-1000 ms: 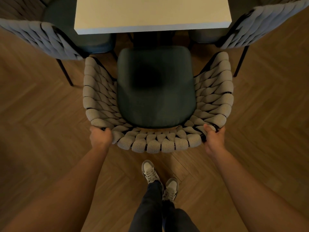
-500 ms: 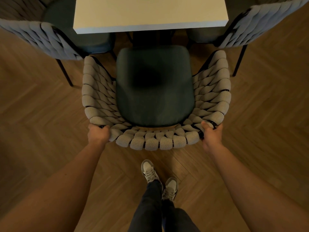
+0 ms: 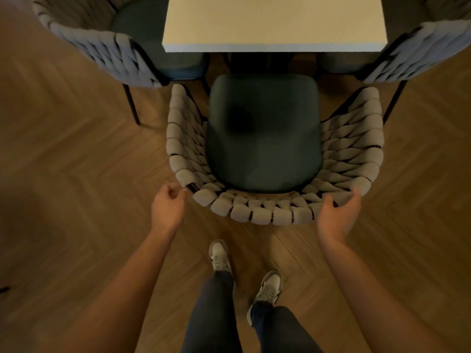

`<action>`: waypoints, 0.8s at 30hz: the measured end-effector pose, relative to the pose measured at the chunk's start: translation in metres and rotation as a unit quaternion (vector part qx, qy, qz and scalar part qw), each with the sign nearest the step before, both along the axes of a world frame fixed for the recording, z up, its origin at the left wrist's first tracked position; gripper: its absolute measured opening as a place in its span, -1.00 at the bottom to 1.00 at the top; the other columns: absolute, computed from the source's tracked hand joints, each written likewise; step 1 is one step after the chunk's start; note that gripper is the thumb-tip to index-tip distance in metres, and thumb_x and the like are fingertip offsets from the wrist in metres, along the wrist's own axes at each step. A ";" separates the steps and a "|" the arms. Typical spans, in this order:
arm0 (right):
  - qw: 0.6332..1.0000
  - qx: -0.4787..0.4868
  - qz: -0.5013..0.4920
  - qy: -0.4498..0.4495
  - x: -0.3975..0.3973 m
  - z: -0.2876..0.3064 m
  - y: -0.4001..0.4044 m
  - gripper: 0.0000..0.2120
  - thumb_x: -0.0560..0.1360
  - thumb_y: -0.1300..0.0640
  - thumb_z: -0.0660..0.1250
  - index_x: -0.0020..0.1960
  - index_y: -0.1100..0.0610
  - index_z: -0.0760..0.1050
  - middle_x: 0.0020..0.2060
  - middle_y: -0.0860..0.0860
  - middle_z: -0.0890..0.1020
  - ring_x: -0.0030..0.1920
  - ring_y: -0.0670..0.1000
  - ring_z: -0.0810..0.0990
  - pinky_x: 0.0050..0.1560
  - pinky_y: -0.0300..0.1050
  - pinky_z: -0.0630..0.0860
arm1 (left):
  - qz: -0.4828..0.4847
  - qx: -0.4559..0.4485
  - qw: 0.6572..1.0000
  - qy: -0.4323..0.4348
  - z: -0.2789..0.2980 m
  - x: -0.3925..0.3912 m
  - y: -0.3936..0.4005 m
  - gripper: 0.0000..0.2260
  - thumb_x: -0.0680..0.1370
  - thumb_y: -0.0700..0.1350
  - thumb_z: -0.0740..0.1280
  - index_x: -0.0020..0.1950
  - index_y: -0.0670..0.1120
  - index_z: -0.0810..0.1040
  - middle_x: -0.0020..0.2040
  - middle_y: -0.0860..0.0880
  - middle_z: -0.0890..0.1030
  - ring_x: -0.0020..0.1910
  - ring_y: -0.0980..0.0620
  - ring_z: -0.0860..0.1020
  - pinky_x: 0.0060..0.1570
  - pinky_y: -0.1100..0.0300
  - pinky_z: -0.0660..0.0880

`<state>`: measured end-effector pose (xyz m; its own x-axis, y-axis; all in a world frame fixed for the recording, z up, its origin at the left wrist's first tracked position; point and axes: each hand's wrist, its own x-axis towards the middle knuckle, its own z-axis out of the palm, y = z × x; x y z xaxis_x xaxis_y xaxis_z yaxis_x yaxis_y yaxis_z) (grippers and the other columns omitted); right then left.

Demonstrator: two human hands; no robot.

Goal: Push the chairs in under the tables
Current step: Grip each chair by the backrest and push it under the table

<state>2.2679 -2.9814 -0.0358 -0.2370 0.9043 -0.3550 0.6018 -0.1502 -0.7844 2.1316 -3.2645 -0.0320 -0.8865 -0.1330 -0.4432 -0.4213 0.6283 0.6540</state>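
A chair with a woven beige backrest (image 3: pixel 254 212) and a dark green seat (image 3: pixel 263 133) faces the cream table (image 3: pixel 274 21). The seat's front edge lies just short of the table's near edge. My left hand (image 3: pixel 168 207) hovers at the backrest's left corner, fingers loosely curled and apart, holding nothing. My right hand (image 3: pixel 336 215) is spread open at the right corner, its fingertips still touching the woven rim.
Two matching chairs flank the table, one at the left (image 3: pixel 102 47) and one at the right (image 3: pixel 420 47), their seats partly under the top. My feet (image 3: pixel 219 256) stand on the herringbone wood floor (image 3: pixel 76 174) just behind the chair.
Both hands gripped the backrest before; now the left has come off it and the right has opened. My feet have moved apart.
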 end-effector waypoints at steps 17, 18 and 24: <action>0.927 -0.130 0.350 0.031 -0.232 0.028 -0.230 -0.85 0.61 0.14 0.30 0.16 0.04 0.56 -0.04 -0.13 0.61 -0.03 -0.19 0.56 -0.04 -0.36 0.45 | -0.206 -0.157 0.965 0.038 0.036 -0.191 -0.175 -0.90 0.58 -0.08 0.30 -0.07 -0.05 0.58 -0.15 0.02 0.59 -0.12 0.00 0.57 -0.12 0.10 0.48; 0.925 -0.138 0.354 0.032 -0.248 0.028 -0.237 -0.85 0.60 0.13 0.31 0.16 0.04 0.57 -0.01 -0.10 0.62 0.01 -0.15 0.57 0.02 -0.28 0.48 | -0.200 -0.157 0.966 0.040 0.039 -0.208 -0.183 -0.90 0.57 -0.08 0.30 -0.06 -0.05 0.59 -0.16 0.03 0.59 -0.12 -0.01 0.57 -0.12 0.11 0.48; 0.908 -0.157 0.388 0.022 -0.349 0.029 -0.276 -0.79 0.61 0.08 0.30 0.23 0.03 0.53 -0.04 -0.19 0.58 -0.02 -0.23 0.54 -0.10 -0.44 0.43 | -0.199 -0.136 0.969 0.053 0.048 -0.298 -0.206 -0.86 0.60 -0.07 0.27 0.04 -0.06 0.61 -0.11 0.07 0.57 -0.12 0.10 0.53 -0.20 0.21 0.38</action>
<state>1.9193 -3.2572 -0.0064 -0.7798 0.3149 -0.5411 0.5909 0.0846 -0.8023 1.8333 -3.4703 0.0162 -0.9301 0.1293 -0.3437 -0.0503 0.8823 0.4679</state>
